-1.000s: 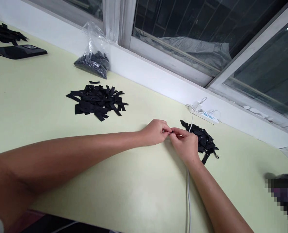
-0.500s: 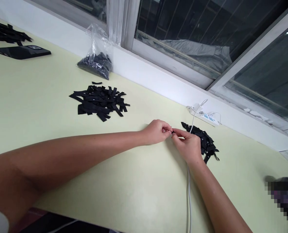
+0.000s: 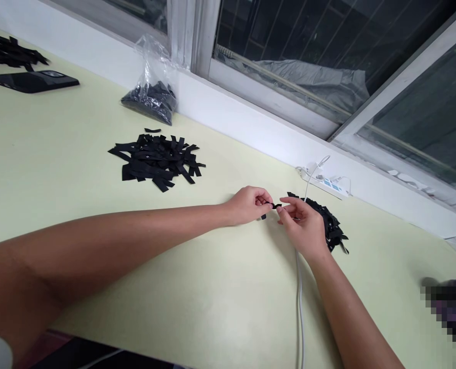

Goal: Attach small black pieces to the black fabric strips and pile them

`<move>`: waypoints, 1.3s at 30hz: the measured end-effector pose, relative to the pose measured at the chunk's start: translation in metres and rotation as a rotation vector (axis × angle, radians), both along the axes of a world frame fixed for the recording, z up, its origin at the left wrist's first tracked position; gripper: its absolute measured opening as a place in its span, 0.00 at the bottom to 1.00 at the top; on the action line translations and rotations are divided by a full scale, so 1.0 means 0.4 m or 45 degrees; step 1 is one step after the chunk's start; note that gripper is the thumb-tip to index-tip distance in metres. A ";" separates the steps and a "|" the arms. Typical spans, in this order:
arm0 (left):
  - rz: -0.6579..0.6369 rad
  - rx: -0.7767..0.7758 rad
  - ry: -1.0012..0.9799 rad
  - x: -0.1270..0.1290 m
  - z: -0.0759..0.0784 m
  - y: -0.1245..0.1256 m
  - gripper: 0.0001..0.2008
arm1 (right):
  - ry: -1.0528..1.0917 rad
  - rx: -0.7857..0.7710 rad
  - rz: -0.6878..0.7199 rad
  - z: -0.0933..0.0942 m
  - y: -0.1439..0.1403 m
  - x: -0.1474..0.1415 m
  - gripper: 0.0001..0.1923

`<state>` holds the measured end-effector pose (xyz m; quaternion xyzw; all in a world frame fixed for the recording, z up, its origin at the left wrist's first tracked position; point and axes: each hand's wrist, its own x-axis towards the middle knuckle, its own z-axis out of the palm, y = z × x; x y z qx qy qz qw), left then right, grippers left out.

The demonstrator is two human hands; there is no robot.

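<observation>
My left hand [image 3: 250,204] is closed in a pinch on a short black fabric strip [image 3: 276,206], held just above the table. One end of the strip sticks out to the right from its fingertips. A small dark end [image 3: 264,217] shows below the left fingers; whether it belongs to the same strip I cannot tell. My right hand [image 3: 304,221] is at the strip's free end, thumb tip against or very near it, index finger lifted and apart from the thumb. Behind the right hand lies a pile of black strips [image 3: 333,230], partly hidden by it.
A larger pile of black strips [image 3: 159,160] lies left of centre, near a clear plastic bag [image 3: 151,100] of dark pieces. A black phone [image 3: 34,82] and another strip pile [image 3: 8,51] are far left. A white cable [image 3: 300,307] runs past my right wrist near a power strip [image 3: 324,183].
My right hand has moved slightly right, away from the left, and its fingers have spread. More of the black strip now shows between the hands. The left hand stays nearly in place.
</observation>
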<state>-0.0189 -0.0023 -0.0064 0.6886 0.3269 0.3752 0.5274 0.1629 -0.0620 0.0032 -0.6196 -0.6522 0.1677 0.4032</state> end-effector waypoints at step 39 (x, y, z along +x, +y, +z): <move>0.105 0.458 0.398 -0.004 -0.026 0.013 0.09 | 0.116 -0.070 -0.205 0.000 0.009 0.002 0.19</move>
